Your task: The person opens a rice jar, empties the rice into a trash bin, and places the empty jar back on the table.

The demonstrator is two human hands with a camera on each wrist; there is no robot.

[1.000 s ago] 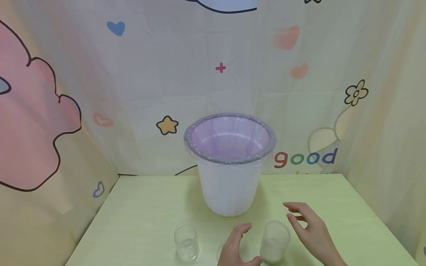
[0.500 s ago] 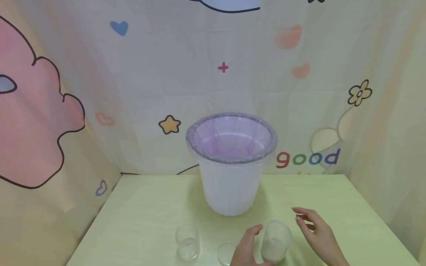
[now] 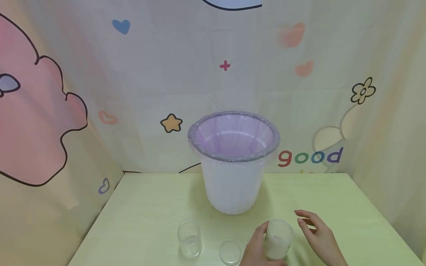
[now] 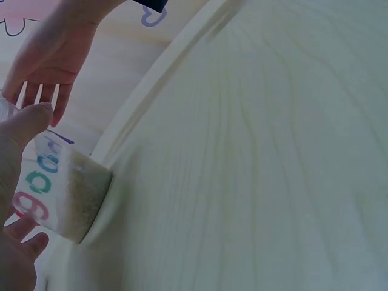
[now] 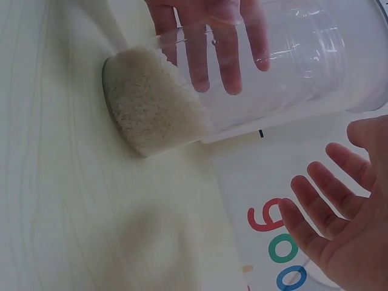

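A clear jar (image 3: 279, 240) stands at the front of the table. White rice grains (image 5: 151, 100) fill its lower part in the right wrist view. My left hand (image 3: 257, 248) holds the jar from its left side, fingers along the far side and thumb at the front; some of its fingers (image 5: 227, 57) show through the clear wall. To the right of the jar, my right hand (image 3: 319, 236) hovers apart from it, fingers loosely bent and holding nothing. A clear round disc (image 3: 230, 252) lies just left of my left hand.
A glass (image 3: 190, 239) with some clear liquid in it stands farther left. Behind these things is a white bin (image 3: 233, 188) with a grey rim and a purplish inside. A printed curtain (image 3: 149, 74) hangs along the table's back and sides.
My left hand has moved right, from beside the jar to a hold on it. The right hand has drawn slightly right, away from the jar. The disc shows more fully now.
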